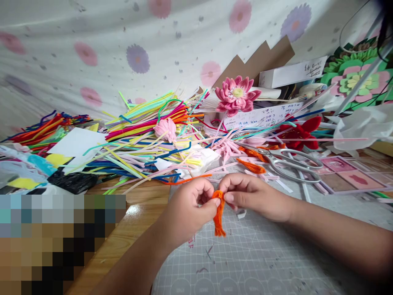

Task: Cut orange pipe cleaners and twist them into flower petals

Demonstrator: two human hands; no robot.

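Your left hand [190, 207], right hand [256, 196]: fingers pinching elongated orange fuzzy piece [219, 221] above gray gridded cutting mat [233, 262].

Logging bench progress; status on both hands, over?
Left hand pinching orange pipe-cleaner bundle near its top. Right hand at bundle's upper edge. Gray cutting mat below. Silver scissors beyond right hand, untouched.

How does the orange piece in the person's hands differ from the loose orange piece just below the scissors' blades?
The held orange piece is between the fingers of the left hand and right hand; the loose orange piece lies untouched. The held orange piece points downward in the picture, while the loose orange piece lies nearly sideways. Both are orange and fuzzy-looking.
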